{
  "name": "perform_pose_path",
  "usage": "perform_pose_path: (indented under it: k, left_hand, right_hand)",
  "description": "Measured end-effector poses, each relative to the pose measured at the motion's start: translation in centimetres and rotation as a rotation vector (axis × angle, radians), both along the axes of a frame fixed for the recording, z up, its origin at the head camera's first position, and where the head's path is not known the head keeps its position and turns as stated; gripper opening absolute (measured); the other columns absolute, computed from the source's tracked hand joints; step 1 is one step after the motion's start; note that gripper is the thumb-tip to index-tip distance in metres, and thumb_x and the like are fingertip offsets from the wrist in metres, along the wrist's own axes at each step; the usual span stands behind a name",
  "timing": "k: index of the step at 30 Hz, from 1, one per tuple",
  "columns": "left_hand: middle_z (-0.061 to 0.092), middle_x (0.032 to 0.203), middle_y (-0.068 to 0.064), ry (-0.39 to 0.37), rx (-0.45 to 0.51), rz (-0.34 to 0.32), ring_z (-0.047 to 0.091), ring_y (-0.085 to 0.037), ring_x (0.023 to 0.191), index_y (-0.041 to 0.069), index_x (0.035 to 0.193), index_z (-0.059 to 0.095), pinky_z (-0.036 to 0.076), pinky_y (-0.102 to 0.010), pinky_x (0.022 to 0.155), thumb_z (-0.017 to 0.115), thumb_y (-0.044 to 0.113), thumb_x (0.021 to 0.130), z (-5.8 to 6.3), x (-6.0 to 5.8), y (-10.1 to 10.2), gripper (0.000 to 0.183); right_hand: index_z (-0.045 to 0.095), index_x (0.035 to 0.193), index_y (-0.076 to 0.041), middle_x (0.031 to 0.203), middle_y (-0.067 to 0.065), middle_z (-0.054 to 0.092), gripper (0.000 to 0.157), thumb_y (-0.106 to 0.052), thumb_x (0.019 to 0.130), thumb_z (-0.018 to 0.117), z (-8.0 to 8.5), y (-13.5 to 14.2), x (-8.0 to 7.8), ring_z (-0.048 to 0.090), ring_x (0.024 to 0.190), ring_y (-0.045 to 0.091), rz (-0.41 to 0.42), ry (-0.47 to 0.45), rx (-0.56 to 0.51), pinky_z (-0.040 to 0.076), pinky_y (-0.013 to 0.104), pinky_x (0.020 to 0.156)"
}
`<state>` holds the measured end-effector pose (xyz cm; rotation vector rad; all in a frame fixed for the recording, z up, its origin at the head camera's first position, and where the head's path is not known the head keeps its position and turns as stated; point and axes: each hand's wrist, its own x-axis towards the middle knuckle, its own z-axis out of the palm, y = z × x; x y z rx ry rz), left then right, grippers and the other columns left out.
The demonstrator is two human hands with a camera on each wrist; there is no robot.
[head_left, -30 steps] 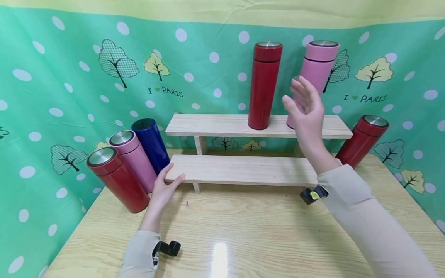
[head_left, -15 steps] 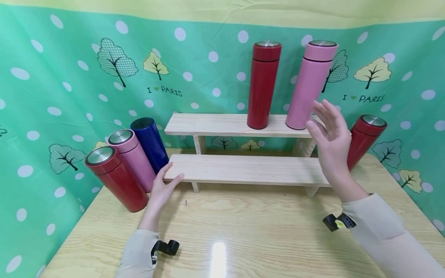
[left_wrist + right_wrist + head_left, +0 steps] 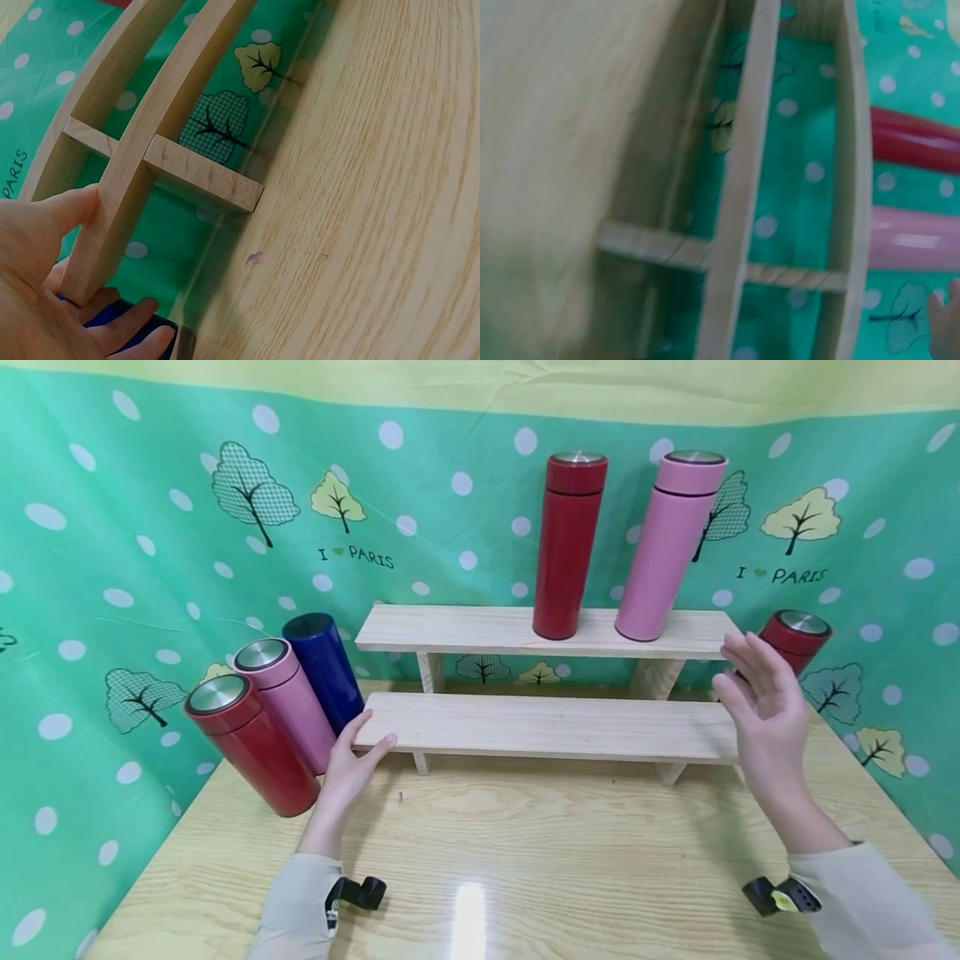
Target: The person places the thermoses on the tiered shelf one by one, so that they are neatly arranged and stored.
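My left hand grips the left end of the lower board of a two-tier wooden shelf. In the left wrist view its thumb presses the board's front edge while the fingers reach around the end. My right hand is held up with loosely bent fingers, holding nothing. It overlaps a red thermos beside the shelf's right end, hiding most of its body. On the upper board stand another red thermos and a pink thermos, both upright.
Left of the shelf stand a red thermos, a pink thermos and a blue thermos, close together. A green printed cloth hangs behind the wood-grain table.
My right hand has moved away from the pink thermos on the upper board, rightward and down to the red thermos at the right. My left hand stays on the shelf.
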<state>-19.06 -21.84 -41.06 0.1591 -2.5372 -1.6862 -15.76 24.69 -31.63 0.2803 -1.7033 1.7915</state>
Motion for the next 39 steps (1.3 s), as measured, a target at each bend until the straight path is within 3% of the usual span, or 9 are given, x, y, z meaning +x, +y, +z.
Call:
perform_pose_path:
  k: [8, 16, 21, 28, 39]
  left_hand:
    - [0.025, 0.161, -0.013, -0.01, -0.001, -0.002, 0.015, -0.029, 0.149, 0.01, 0.155, 0.032, 0.016, -0.049, 0.119, 0.067, 0.029, 0.096, 0.1, 0.1, 0.0, 0.071]
    - [0.025, 0.161, -0.014, -0.009, -0.003, 0.0, 0.015, -0.03, 0.149, 0.01, 0.155, 0.033, 0.016, -0.05, 0.119, 0.067, 0.029, 0.096, 0.1, 0.1, 0.1, 0.07]
    - [0.025, 0.16, -0.016, -0.002, 0.004, -0.004, 0.015, -0.031, 0.149, 0.009, 0.154, 0.033, 0.016, -0.05, 0.119, 0.068, 0.029, 0.096, 0.2, 0.3, 0.2, 0.07]
    - [0.025, 0.16, -0.017, 0.0, 0.004, -0.002, 0.015, -0.031, 0.149, 0.008, 0.154, 0.033, 0.016, -0.05, 0.119, 0.068, 0.027, 0.096, 0.2, 0.3, 0.1, 0.07]
    - [0.025, 0.16, -0.016, 0.003, 0.008, 0.001, 0.015, -0.031, 0.149, 0.008, 0.154, 0.033, 0.015, -0.05, 0.119, 0.068, 0.027, 0.096, 0.1, 0.3, 0.1, 0.07]
  right_hand:
    - [0.051, 0.141, -0.006, 0.138, 0.008, 0.058, 0.051, 0.005, 0.093, 0.063, -1.8, 3.1, 1.3, 0.054, 0.124, 0.014, -0.112, -0.103, 0.002, 0.04, 0.015, 0.102]
    - [0.053, 0.14, -0.005, 0.135, 0.008, 0.06, 0.051, 0.007, 0.092, 0.064, -3.5, 5.7, 1.4, 0.055, 0.121, 0.015, -0.163, -0.123, -0.082, 0.043, 0.013, 0.097]
    - [0.054, 0.139, -0.007, 0.132, 0.007, 0.061, 0.051, 0.005, 0.091, 0.066, -4.6, 7.5, 0.8, 0.056, 0.119, 0.014, -0.197, -0.146, -0.168, 0.043, 0.012, 0.095]
    - [0.055, 0.139, -0.01, 0.132, 0.004, 0.061, 0.05, 0.0, 0.092, 0.067, -5.6, 9.4, -0.5, 0.056, 0.117, 0.013, -0.281, -0.219, -0.158, 0.043, 0.01, 0.094]
    - [0.053, 0.141, -0.016, 0.128, -0.006, 0.06, 0.054, -0.007, 0.091, 0.071, -6.2, 11.6, -2.3, 0.054, 0.12, 0.008, -0.33, -0.349, -0.199, 0.042, 0.007, 0.092]
